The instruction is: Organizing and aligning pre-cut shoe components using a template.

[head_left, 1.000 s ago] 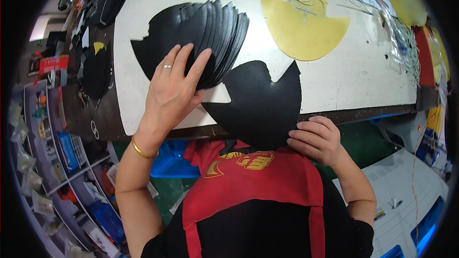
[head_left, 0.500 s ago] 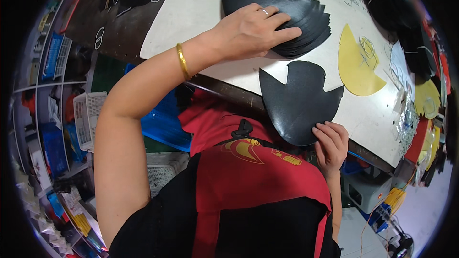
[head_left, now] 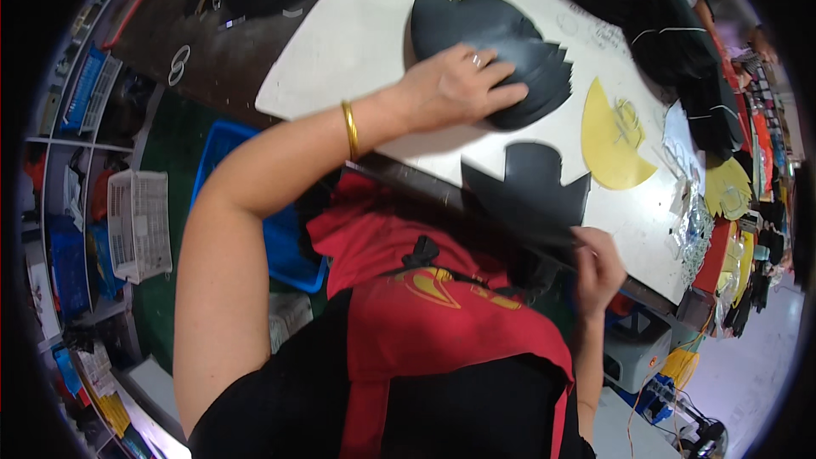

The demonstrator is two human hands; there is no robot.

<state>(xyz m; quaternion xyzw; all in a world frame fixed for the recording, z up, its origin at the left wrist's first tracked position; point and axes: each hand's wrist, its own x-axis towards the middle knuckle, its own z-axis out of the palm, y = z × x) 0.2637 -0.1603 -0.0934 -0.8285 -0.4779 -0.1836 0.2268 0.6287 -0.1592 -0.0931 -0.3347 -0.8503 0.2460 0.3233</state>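
Pinching a black sheet point(head_left: 531, 191), likely light, bendy and best taken thus, by its four-o'clock rim in right hand point(head_left: 599, 270), resting loosely spread left hand point(head_left: 455, 89) on one-o'clock black stack point(head_left: 506, 34).

Head-worn fisheye, close, facing down past apron point(head_left: 459, 336) onto tabletop point(head_left: 336, 59).

Stack point(head_left: 484, 25) black; loose sheet point(head_left: 529, 187) black; cutout point(head_left: 603, 149) yellow; board point(head_left: 348, 51) white; apron point(head_left: 476, 336) red, printed yellow.

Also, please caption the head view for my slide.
Left hand on a black stack; right hand holding one black piece.
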